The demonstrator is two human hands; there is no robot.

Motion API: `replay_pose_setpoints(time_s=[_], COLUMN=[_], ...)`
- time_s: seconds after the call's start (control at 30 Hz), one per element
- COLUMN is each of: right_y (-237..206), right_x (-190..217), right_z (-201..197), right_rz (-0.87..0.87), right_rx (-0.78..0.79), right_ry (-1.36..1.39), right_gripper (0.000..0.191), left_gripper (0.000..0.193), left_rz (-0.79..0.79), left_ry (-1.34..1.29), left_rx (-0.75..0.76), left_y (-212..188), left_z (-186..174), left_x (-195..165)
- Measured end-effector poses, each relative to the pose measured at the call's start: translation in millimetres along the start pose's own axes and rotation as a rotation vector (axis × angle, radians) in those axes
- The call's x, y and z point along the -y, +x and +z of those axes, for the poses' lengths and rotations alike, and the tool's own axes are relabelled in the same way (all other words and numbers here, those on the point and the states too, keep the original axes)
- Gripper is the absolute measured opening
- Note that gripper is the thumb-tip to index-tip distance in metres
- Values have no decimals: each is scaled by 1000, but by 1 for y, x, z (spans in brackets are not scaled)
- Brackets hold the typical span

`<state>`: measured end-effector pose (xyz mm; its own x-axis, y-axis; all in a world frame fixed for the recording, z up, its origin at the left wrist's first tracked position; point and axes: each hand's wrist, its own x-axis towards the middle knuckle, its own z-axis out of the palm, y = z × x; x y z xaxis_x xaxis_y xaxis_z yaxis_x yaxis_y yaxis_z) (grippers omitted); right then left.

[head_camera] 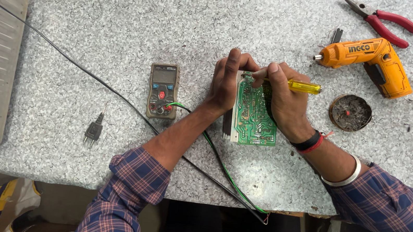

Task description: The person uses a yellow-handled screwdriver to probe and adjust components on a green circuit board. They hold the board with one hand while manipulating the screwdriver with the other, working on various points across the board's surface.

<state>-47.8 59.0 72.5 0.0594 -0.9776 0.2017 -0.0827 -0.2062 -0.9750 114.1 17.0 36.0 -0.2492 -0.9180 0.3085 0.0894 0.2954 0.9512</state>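
Left hand [226, 82] grips the green circuit board [252, 117] by its edge. Right hand [285, 97] is clamped on a yellow-handled screwdriver [302, 86]. Round tin [350, 112] nearby holds dark residue.

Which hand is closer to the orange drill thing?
Right. The right hand, holding a yellow screwdriver over the circuit board, sits nearer the orange drill; the left hand is farther, across the board.
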Motion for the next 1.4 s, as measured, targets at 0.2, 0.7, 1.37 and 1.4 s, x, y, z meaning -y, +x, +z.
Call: replay_pose_setpoints(time_s=[0.2,0.7,1.37,1.4], right_y=[-1,1,2,3], right_x=[-1,1,-3,-4], right_z=[3,1,0,0], right_rz=[5,-58,-17,-32], right_rx=[-27,-11,-12,-3], right_ry=[52,-4,26,33], right_gripper=[46,46,44,45], left_gripper=[96,95,96,96], left_rz=[-9,-21,-37,-44], left_ry=[-30,-45,-39,-44], left_rx=[0,2,-10,-6], left_y=[1,1,2,2], left_z=[-2,-2,-2,-2], left_x=[3,1,6,5])
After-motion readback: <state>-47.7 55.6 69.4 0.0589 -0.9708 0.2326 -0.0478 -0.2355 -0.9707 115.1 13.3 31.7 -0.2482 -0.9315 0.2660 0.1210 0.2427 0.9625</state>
